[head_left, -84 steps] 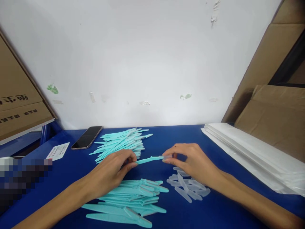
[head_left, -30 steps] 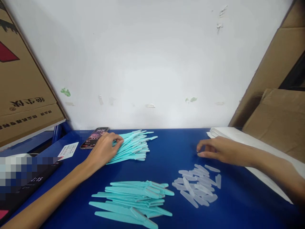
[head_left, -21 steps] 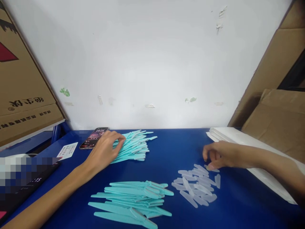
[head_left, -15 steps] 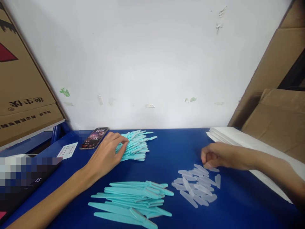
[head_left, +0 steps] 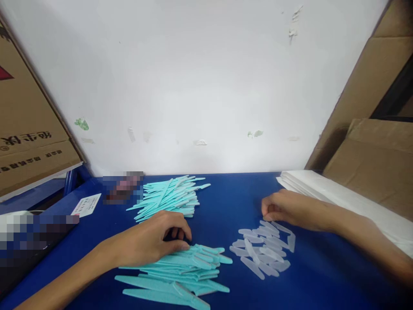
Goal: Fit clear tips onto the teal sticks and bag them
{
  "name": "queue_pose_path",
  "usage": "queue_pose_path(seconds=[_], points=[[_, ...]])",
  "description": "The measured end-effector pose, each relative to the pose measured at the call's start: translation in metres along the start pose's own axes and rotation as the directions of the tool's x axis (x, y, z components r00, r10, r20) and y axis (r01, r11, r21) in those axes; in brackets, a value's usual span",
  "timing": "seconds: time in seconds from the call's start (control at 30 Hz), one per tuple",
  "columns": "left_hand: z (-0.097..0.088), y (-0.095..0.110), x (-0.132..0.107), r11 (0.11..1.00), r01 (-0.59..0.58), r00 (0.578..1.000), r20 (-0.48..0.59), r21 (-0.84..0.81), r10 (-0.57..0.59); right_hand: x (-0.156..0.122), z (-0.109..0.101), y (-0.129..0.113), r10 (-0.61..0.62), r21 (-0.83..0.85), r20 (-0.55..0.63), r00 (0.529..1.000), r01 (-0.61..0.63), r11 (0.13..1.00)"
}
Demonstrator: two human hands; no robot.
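**Reviewer:** State the position of the left hand.

**Inspector:** The left hand [head_left: 158, 239] is at the back edge of the near pile of razors [head_left: 183, 260]. Its fingers are curled, with a gap between thumb and fingertips; nothing is seen in its grasp. Whether the thumb touches the top razor cannot be told.

**Reviewer:** And the right hand?

**Inspector:** The right hand [head_left: 287, 209] is at the far edge of the clear caps [head_left: 272, 253], fingers drawn together and pointing down. Whether a cap is pinched there cannot be told; the fingertips hide it.

**Reviewer:** Where do the items lie?

**Inspector:** All on the blue table [head_left: 226, 211]. The near pile lies below the left hand, tapered handles mostly to the left, grey-edged ends to the right. The clear caps lie loose just beside those ends. The far pile of razors [head_left: 171, 196] lies toward the wall.

**Reviewer:** Any recommendation on handling?

**Inspector:** In this inspector's judgement, the left hand would do best to take one razor by its handle, clear of the grey edge, which may be sharp. The razors overlap, so a slow lift should avoid dragging neighbours. The caps look thin and light; a gentle fingertip pinch on one alone should suffice.
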State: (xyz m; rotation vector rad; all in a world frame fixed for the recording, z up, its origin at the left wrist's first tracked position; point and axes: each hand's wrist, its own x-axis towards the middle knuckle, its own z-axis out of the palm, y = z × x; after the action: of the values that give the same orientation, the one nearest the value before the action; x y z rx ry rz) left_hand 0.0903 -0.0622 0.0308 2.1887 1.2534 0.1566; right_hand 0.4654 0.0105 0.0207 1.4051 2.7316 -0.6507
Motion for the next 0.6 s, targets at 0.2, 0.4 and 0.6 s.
queue_pose_path(seconds=[0.2,0.4,0.6], points=[[-0.001,-0.005,0.005,0.998,-0.002,1.000,0.021,-0.060,0.004,-0.007,-0.010,-0.009,0.078,0.027,0.017,0.997,-0.078,0.997],[-0.003,0.003,0.001,0.999,0.009,0.999,0.034,-0.048,-0.007,-0.009,-0.008,-0.015,0.049,0.093,0.018,0.999,-0.051,0.994],[-0.004,0.004,-0.001,0.999,0.019,0.999,0.033,-0.041,-0.017,-0.007,-0.003,-0.016,0.052,0.094,0.032,0.998,-0.055,0.994]])
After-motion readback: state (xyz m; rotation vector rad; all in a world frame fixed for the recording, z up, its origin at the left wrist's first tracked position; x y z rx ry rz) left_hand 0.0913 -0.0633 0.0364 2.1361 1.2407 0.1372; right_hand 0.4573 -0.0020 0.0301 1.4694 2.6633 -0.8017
